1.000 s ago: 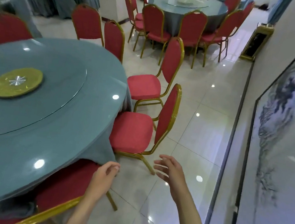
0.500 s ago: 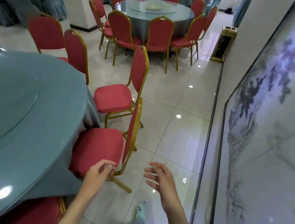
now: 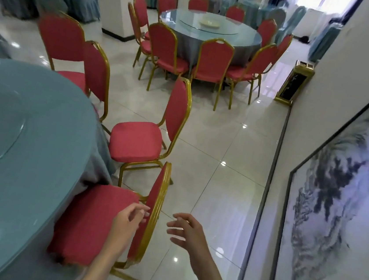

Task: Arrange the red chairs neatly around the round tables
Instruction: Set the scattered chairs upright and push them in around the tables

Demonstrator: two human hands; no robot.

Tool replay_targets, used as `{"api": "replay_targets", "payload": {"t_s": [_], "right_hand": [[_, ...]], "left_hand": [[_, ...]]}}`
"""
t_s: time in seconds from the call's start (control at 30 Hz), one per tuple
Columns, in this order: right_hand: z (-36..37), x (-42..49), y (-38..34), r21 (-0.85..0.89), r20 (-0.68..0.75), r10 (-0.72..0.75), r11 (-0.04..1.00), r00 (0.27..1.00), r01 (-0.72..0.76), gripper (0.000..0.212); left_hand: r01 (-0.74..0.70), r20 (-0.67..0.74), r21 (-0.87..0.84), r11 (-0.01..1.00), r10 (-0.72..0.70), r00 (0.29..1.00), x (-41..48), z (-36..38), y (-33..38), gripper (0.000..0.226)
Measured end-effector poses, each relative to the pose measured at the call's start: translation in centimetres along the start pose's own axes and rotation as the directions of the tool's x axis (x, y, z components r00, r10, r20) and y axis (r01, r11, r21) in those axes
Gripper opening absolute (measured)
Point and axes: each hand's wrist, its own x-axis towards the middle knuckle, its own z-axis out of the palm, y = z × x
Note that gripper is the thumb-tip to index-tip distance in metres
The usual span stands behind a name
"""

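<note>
Nearest red chair (image 3: 91, 219): seat tucked under the table (image 3: 17, 143) edge. Both hands have moved up to its back: left hand (image 3: 129, 222) loose-fingered at the gilt frame, right hand (image 3: 185, 231) spread, clear. Next chair (image 3: 134, 143) stands out, probably awaiting straightening.
</note>
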Motion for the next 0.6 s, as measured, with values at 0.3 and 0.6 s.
{"api": "replay_targets", "payload": {"t_s": [0.3,0.6], "right_hand": [[-5.5,11.3,-6.0,0.071,0.033,0.058,0.996,0.998,-0.06,0.019],[-14.7,24.3,-18.0,0.085,0.154,-0.001,0.996,0.988,-0.012,0.021]], "left_hand": [[-0.009,-0.086,0.195,0.981,0.026,0.996,7.9,5.7,5.2,0.018],[0.057,-0.225,0.005,0.998,-0.055,0.973,21.5,16.5,11.3,0.022]]}}
